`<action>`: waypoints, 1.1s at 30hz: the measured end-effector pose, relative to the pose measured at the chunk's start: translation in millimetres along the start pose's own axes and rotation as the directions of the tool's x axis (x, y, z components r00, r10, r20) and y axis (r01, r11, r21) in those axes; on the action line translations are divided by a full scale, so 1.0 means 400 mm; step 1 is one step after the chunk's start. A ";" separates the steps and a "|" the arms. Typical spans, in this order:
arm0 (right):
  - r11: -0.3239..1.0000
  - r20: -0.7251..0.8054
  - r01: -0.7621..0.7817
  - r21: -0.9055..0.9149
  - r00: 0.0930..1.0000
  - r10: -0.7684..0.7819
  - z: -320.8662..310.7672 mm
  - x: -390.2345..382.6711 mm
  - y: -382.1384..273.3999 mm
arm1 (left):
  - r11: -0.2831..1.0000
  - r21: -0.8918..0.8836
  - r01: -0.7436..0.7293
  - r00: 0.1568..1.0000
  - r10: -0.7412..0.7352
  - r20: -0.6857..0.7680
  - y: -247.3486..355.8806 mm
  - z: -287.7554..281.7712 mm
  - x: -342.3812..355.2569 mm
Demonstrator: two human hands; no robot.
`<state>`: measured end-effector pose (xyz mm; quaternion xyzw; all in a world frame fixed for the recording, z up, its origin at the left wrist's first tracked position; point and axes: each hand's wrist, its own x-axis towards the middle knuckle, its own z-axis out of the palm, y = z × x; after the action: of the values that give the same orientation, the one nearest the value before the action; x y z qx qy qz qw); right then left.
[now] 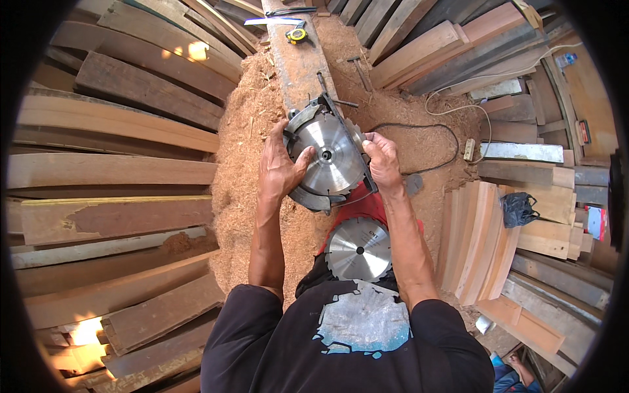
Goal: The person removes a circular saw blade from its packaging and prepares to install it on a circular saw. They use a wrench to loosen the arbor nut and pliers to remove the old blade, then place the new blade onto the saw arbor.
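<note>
A circular saw [303,122] is held up in front of me, its round toothed blade [333,178] facing me. My left hand [282,164] is closed around the left side of the saw, with the thumb over the blade and the fingers partly hidden behind the guard. On the right side, my right hand [384,157] grips the saw by its edge near the base plate, fingers curled in. A second saw blade [359,265], loose and shiny, lies on my lap below the saw.
Beyond the saw, a plank [288,65] bears a yellow tape measure [297,35]. A T-shaped metal tool [360,73] lies on the sawdust [246,164]. Wood boards [118,170] flank both sides. A black cord [452,134] and socket [469,149] lie right; another person [514,374] shows lower right.
</note>
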<state>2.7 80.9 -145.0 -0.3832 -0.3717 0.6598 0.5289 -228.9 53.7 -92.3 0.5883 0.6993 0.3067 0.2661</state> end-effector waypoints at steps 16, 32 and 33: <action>0.991 -0.080 0.096 -0.091 0.991 -0.104 -0.002 0.000 0.038 | 0.783 0.255 -0.568 0.760 0.381 0.526 0.086 -0.016 0.211; 0.958 -0.172 0.083 -0.273 0.976 -0.133 -0.146 0.064 -0.006 | 0.795 0.211 -0.569 0.758 0.407 0.510 0.079 -0.030 0.212; 0.958 -0.203 0.094 -0.272 0.967 -0.153 -0.143 0.067 -0.013 | 0.803 0.206 -0.559 0.766 0.406 0.498 0.074 -0.034 0.211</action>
<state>52.5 112.9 -167.9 -0.4965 -0.4170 0.5236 0.5527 -233.2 138.9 -62.3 0.8399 0.4868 0.1014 0.2174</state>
